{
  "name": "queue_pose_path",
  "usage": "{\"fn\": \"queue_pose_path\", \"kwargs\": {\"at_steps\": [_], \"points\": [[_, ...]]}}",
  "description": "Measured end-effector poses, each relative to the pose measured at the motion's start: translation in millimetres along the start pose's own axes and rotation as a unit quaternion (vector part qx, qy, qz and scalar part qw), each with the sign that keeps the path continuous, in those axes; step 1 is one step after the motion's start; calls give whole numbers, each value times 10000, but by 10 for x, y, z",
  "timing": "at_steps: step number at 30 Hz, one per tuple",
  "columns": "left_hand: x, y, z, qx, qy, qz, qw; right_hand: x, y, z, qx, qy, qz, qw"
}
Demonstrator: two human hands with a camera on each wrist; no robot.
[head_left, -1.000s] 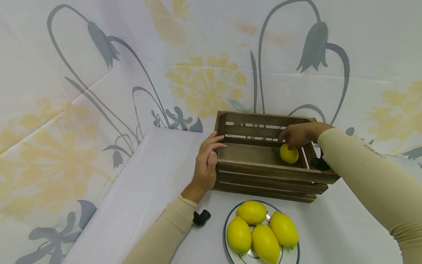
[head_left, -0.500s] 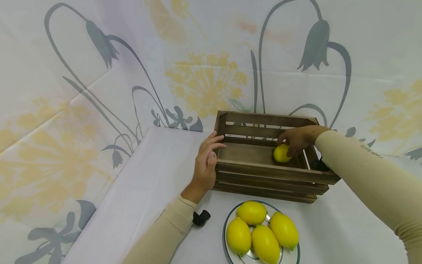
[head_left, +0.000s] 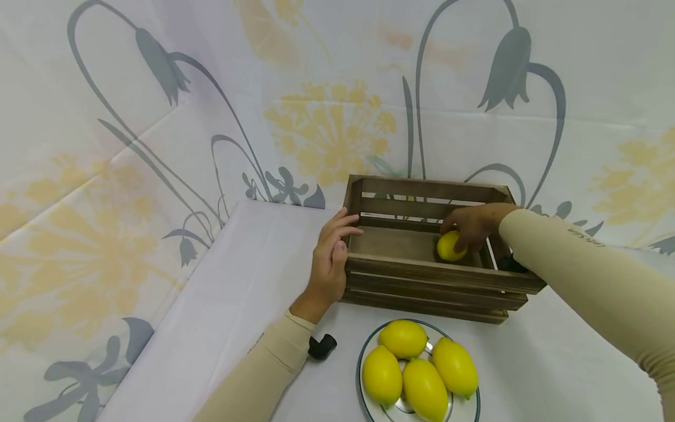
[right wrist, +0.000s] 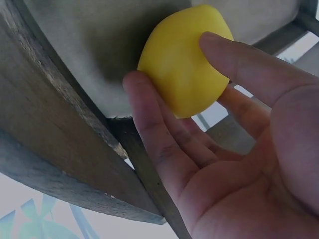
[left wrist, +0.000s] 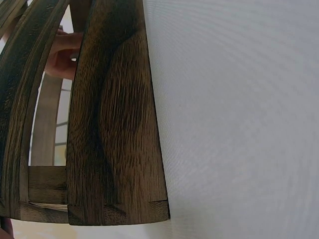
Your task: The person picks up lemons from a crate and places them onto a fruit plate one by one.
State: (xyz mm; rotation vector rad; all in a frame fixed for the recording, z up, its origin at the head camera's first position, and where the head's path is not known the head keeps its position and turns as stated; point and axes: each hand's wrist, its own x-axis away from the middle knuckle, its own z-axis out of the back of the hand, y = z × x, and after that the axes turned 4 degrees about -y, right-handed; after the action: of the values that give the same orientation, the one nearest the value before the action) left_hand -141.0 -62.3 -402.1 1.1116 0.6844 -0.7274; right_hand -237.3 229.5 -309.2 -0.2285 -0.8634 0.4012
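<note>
Inside a dark slatted wooden crate (head_left: 422,267), toward its right end, my right hand (head_left: 471,225) holds a yellow lemon (head_left: 449,247). In the right wrist view the thumb and fingers pinch the lemon (right wrist: 184,59) close to the crate's floor (right wrist: 99,45). My left hand (head_left: 328,266) rests on the crate's left end, its fingers extended over the top edge. From the left wrist camera the crate's front slats (left wrist: 122,114) fill the left side, and part of the right hand (left wrist: 62,55) shows through a gap.
In front of the crate, a round plate (head_left: 361,390) with a dark rim carries several lemons (head_left: 403,339). A white cloth (head_left: 253,281) covers the table, and a flower-printed cloth (head_left: 327,53) hangs right behind the crate. Black wrist gear (head_left: 322,347) sits by the left sleeve.
My right hand has shifted a little left inside the crate along with the lemon, and its fingers now wrap more of the lemon's right side. The left hand stays on the crate's end.
</note>
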Motion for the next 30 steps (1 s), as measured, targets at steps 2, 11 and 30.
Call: {"fn": "queue_pose_path", "kwargs": {"at_steps": [2, 11, 30], "points": [[8, -5, -1, 3, -4, 20, 10000, -10, -6, -5, 29, -1, 18, 10000], [0, -17, 6, 2, 22, 2, 10000, -25, -41, -27, 51, 68, -11, 10000], [3, -26, 14, -51, -3, 74, 10000, -56, -163, 27, 583, 380, 483, 9964]]}}
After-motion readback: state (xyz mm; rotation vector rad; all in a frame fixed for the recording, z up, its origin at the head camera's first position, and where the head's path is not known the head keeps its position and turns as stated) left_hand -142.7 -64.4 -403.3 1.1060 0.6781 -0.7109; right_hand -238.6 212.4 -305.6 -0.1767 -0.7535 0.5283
